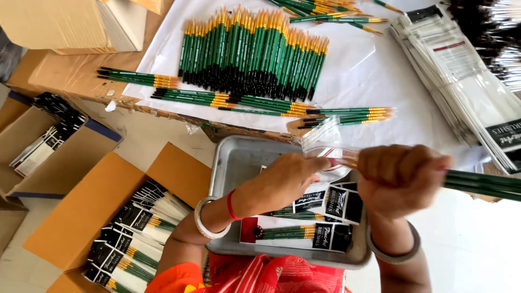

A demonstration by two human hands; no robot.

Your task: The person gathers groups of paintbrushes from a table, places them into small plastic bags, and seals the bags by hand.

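Note:
My right hand (399, 176) is closed around a bundle of green-handled paintbrushes (483, 184) whose handles stick out to the right. My left hand (282, 182) pinches a clear plastic sleeve (323, 144) at the brushes' tip end, and the tips sit inside the sleeve's mouth. Both hands hover above a grey metal tray (236, 163) on my lap. In the tray lie packed brush sets (304, 233) with black labels.
Rows of loose green brushes (252, 51) lie on white paper on the table ahead. A stack of empty clear sleeves (461, 70) sits at right. An open cardboard box (81, 217) of packed sets (133, 233) stands at lower left, another box (49, 141) beyond it.

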